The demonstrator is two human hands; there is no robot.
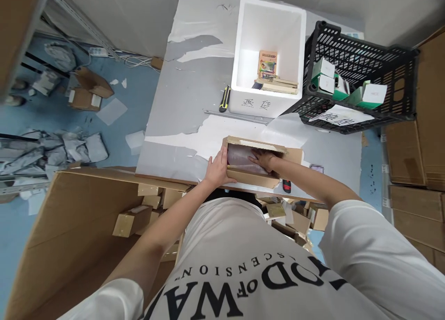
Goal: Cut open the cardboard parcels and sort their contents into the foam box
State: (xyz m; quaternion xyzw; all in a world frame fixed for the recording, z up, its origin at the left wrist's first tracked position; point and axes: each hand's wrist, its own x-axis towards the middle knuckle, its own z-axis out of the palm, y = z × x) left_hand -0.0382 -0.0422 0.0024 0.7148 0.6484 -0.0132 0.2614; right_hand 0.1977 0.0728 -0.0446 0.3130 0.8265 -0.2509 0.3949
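Note:
A small opened cardboard box (255, 177) lies in front of me at the table's near edge, flaps spread. My left hand (218, 169) grips its left end, fingers along the outer wall and thumb toward the near side. My right hand (263, 160) reaches inside from the right, fingers spread on a shiny, greyish-purple plastic-wrapped item (239, 156). What that wrapping covers I cannot make out. Just below the box's right end is a red and black box cutter (287, 186).
A white foam box (246, 102) holding several books stands behind, with a yellow and black utility knife (225, 99) beside it. A black crate (385, 111) with green and white cartons sits at right. A large cardboard carton (69, 227) with small boxes stands at lower left.

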